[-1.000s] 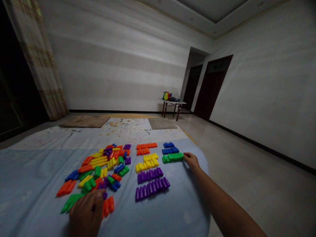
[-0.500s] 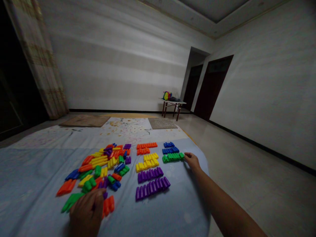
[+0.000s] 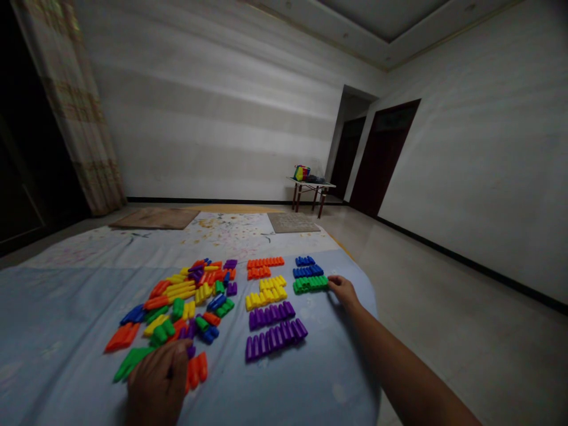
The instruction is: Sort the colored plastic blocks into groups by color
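My right hand (image 3: 344, 290) touches the right end of a row of green pieces (image 3: 310, 284), its thumb and fingertips closed on the end piece. Behind that row lie two rows of blue pieces (image 3: 308, 271). Left of them are rows of orange pieces (image 3: 265, 262), yellow pieces (image 3: 266, 297) and purple pieces (image 3: 276, 339). My left hand (image 3: 158, 378) rests at the near edge of a mixed pile (image 3: 180, 290), beside green pieces (image 3: 132, 362) and orange pieces (image 3: 196, 370). Its fingers are curled and their tips are hidden.
A pale blue and flowered cloth (image 3: 231, 396) covers the table. At its far side lie a brown board (image 3: 155, 218) and a grey mat (image 3: 293, 222). A small table (image 3: 313, 183) with a colourful bag (image 3: 302, 173) stands by the wall.
My right hand has moved slightly left, and the green end piece now sits closer against its row. The left hand has hardly moved.
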A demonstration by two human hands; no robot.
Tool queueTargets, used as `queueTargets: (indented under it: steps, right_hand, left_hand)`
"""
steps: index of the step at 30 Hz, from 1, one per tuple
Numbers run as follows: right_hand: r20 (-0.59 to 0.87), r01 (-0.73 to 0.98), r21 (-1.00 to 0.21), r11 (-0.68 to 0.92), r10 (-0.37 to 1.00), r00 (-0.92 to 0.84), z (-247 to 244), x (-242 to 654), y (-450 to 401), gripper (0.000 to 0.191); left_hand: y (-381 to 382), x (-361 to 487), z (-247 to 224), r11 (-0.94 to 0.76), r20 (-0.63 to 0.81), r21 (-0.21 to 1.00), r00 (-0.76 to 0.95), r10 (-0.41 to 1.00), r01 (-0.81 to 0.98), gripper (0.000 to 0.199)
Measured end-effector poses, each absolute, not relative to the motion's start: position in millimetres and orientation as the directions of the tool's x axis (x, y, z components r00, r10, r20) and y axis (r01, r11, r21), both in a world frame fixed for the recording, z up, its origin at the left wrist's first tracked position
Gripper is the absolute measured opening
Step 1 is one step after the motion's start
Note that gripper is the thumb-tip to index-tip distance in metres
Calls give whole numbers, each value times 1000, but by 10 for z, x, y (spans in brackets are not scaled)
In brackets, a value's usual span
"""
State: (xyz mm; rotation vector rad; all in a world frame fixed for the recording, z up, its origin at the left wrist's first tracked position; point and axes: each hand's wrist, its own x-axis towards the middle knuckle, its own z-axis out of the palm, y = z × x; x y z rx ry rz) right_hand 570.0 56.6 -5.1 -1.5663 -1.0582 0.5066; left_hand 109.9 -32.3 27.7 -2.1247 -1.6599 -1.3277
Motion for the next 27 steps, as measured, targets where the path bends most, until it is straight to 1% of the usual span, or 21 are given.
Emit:
queueTargets:
  steps: [2, 6, 8, 11, 13, 16, 17, 18, 20, 27]
  right_hand:
    - [249, 407, -913, 30, 832, 496, -40, 5702, 549, 24]
    - [341, 536, -843, 43, 813, 471, 60, 5657, 523, 30]
    - [395, 604, -793, 77, 820, 414, 142, 5574, 531, 30]
    - [451, 678, -717, 165, 851, 269, 243, 5380, 566, 26]
    - [473, 755, -616, 224, 872, 128, 267, 5246, 588, 28]
    - [465, 887, -372, 274, 882, -77, 242, 5120, 605, 36]
    - [455, 910, -307, 279, 883, -117, 227, 5104, 606, 37]
    - [449, 921, -271, 279, 883, -136, 212, 5099, 603, 37]
    - [445, 925, -245, 289, 882, -157, 193, 5108, 591, 36]
    - [467, 921, -218, 324, 863, -193, 193, 5126, 508, 27]
  left_hand:
    - [-332, 1101, 285, -372, 687, 394, 0, 727, 841, 34]
    - [-327, 1099, 292, -402, 699, 377, 29, 715, 834, 33]
    - [-321, 1102, 296, -410, 707, 380, 26, 707, 830, 33]
    - [-323, 1108, 306, -403, 706, 391, 11, 708, 827, 32]
    - [-331, 1110, 314, -409, 714, 384, 15, 700, 828, 32]
    - [-340, 1106, 321, -411, 721, 375, 18, 693, 831, 32]
    - [-341, 1104, 320, -409, 719, 376, 17, 695, 831, 32]
    - [-340, 1103, 319, -410, 718, 377, 18, 696, 831, 32]
    - [-337, 1102, 314, -403, 714, 381, 12, 700, 832, 31]
    - [-340, 1122, 319, -386, 709, 379, 4, 705, 841, 34]
